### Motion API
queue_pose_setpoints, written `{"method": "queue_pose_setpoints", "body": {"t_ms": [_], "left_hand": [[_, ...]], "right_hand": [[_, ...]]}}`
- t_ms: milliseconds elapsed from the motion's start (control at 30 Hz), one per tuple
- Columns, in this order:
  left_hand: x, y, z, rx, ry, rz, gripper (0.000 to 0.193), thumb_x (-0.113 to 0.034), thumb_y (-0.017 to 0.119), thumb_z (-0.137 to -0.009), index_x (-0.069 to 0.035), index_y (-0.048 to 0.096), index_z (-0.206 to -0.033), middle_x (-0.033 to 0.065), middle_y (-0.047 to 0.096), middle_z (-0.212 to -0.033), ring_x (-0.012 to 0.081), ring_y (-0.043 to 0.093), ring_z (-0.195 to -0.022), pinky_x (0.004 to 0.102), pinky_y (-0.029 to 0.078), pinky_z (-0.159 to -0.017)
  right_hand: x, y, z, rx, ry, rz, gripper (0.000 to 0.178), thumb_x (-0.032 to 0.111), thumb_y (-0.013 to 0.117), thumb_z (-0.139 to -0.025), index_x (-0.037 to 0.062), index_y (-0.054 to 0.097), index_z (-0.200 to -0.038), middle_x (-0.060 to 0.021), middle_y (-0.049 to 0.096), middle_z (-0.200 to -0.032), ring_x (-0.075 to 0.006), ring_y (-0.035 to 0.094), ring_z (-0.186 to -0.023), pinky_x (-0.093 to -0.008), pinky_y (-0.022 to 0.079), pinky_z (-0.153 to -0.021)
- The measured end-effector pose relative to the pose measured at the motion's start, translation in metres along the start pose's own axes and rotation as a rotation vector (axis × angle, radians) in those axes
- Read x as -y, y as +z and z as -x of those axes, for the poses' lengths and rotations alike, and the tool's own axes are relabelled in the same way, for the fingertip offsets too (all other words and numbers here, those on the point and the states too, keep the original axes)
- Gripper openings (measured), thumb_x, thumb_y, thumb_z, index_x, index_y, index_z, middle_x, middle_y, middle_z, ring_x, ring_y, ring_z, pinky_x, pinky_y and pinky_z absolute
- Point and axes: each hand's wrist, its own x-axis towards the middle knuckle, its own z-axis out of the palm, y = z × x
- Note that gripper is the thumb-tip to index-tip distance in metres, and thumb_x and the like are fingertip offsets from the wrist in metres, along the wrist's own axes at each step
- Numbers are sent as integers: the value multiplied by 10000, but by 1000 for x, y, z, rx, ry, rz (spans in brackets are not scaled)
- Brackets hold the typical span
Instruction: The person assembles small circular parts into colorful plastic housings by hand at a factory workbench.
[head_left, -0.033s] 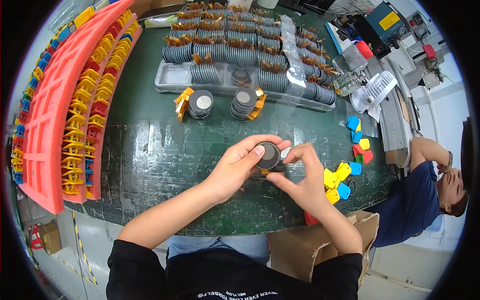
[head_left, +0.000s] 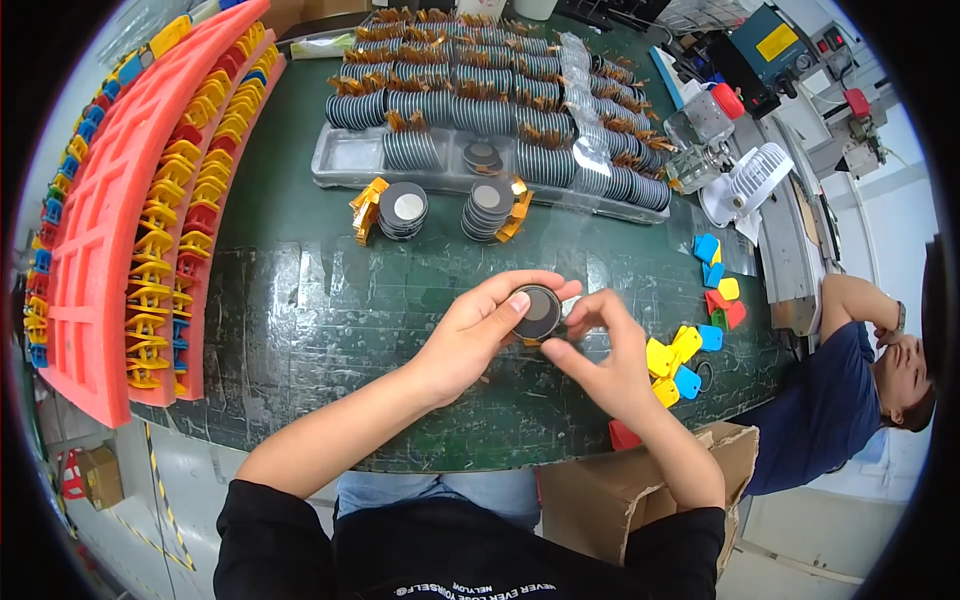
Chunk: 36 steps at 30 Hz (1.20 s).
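Over the middle of the bench, my left hand (head_left: pixel 470 335) is closed on a round black disc (head_left: pixel 541 312) with a grey centre. Its thumb presses on the disc's face, and the fingers go behind it. A bit of orange ribbon shows at the disc's lower edge. My right hand (head_left: pixel 612 355) is curled at the disc's right side, thumb and forefinger apart with nothing visible between them. The thumb tip lies close to the ribbon; whether it touches cannot be told. Beyond my hands stand two stacks of similar discs, a left stack (head_left: pixel 403 212) and a right stack (head_left: pixel 489 208), with orange ribbons.
At the back, a clear plastic tray (head_left: pixel 345 160) holds rows of discs. Pink foam racks (head_left: pixel 95 260) with coloured clips stand left. Yellow, blue and red tags (head_left: pixel 688 342), a white fan (head_left: pixel 750 182) and a cardboard box (head_left: pixel 600 500) are right, beside a person in dark blue (head_left: pixel 815 420).
My right thumb has moved slightly to the right and up along the disc's lower edge. My left hand and the disc stay in place.
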Motion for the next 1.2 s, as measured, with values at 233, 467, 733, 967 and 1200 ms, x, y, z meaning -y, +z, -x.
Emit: {"method": "queue_pose_setpoints", "body": {"t_ms": [233, 467, 733, 967, 1200], "left_hand": [[2, 5, 0, 47, 60, -112, 379, -268, 397, -1008, -29, 455, -1295, 144, 488, -1352, 203, 493, -1212, 350, 403, -1006], [4, 5, 0, 49, 79, -161, 391, -280, 397, -1009, -16, 455, -1292, 142, 495, -1344, 198, 503, -1193, 341, 411, -998], [3, 5, 1, 66, 104, -171, 395, -283, 395, -1010, -10, 453, -1291, 150, 491, -1346, 199, 514, -1179, 339, 433, -977], [1, 6, 2, 84, 122, -186, 378, -244, 375, -1015, -2, 444, -1298, 155, 481, -1354, 194, 525, -1160, 338, 451, -956], [1, 7, 2, 92, 133, -206, 375, -224, 364, -1016, 7, 437, -1303, 159, 479, -1354, 184, 536, -1137, 333, 464, -936]], "right_hand": [[-8, 5, 1, 220, 264, -525, 155, 122, 637, -892, -8, 571, -946, -23, 631, -854, -79, 615, -784, -229, 484, -710], [-7, 6, 2, 204, 304, -541, 137, 112, 638, -889, 1, 558, -890, -25, 629, -833, -75, 619, -775, -216, 484, -697], [-6, 8, 4, 183, 300, -558, 151, 111, 635, -890, 21, 529, -831, -21, 611, -785, -59, 584, -712, -199, 465, -645], [-2, 9, 5, 172, 294, -574, 165, 96, 622, -897, 28, 498, -812, -15, 589, -759, -58, 567, -704, -201, 461, -647], [-2, 9, 4, 166, 289, -629, 157, 80, 607, -905, 31, 493, -808, -26, 588, -765, -64, 560, -700, -208, 464, -646]]}}
